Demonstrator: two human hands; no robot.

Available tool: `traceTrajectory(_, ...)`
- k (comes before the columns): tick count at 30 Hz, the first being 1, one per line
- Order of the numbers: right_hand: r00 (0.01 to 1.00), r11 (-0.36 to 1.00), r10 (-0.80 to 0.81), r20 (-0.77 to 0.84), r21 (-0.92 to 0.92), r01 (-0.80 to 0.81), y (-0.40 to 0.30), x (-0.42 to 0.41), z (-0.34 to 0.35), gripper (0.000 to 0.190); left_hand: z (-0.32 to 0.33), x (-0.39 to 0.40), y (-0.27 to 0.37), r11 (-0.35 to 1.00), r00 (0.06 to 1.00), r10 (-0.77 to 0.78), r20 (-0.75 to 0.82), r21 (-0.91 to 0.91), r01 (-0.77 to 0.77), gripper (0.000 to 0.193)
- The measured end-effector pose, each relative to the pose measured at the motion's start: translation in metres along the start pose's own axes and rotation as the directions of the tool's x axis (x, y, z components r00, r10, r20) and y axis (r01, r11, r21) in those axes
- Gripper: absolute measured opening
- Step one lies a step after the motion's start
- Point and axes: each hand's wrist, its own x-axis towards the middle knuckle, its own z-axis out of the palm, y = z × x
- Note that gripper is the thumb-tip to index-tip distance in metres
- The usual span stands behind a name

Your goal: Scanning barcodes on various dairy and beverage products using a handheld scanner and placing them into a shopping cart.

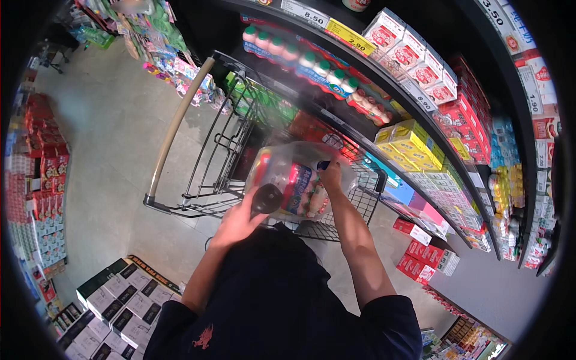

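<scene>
A wire shopping cart [173, 130] stands in front of me, alongside the shelves. Over its basket is a large clear plastic bag [288, 155] with packs of small drink bottles [299, 184] and other packaged goods inside. My left hand [240, 222] is at the near left side of the bag, its fingers around a dark rounded object [267, 199] whose exact kind I cannot tell. At the bag's right side, my right hand [331, 174] has its fingers closed at the plastic, beside a small dark blue item [322, 165]. Whether that hand holds the item or the bag's edge is unclear.
Shelves [310, 23] of bottled and boxed drinks curve along the right. Red cartons [418, 261] sit on the floor at the right. Stacked white and black boxes [130, 301] stand at the lower left, and stacked red goods [49, 157] line the far left of the tiled floor [103, 135].
</scene>
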Motion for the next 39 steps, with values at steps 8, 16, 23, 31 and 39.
traceTrajectory(8, 0.977, 0.998, -0.051, 0.207, -0.016, 0.055, 0.022, 0.01, 0.033, 0.071, 0.003, 0.01, 0.006, 0.971, 0.974, -0.212, 0.083, 0.13, 0.2, 0.073)
traceTrajectory(16, 0.95, 0.994, 0.095, 0.297, -0.082, -0.074, 0.033, 0.017, 0.046, 0.055, 0.012, 0.022, 0.01, 0.961, 0.973, -0.211, 0.095, 0.201, 0.189, 0.076)
traceTrajectory(23, 0.91, 0.987, 0.162, 0.381, -0.078, -0.143, 0.014, 0.013, 0.039, 0.057, 0.017, 0.022, 0.004, 0.952, 0.965, -0.243, 0.101, 0.213, 0.218, 0.076)
traceTrajectory(31, 0.999, 0.998, 0.028, 0.02, 0.06, -0.03, 0.034, -0.015, 0.055, 0.066, 0.019, 0.033, 0.014, 0.966, 0.975, -0.196, 0.1, 0.189, 0.175, 0.074)
traceTrajectory(39, 0.996, 0.959, -0.093, 0.002, 0.271, 0.089, -0.021, -0.065, -0.008, 0.044, 0.015, 0.03, 0.003, 0.988, 0.983, -0.15, 0.108, -0.009, 0.151, 0.076)
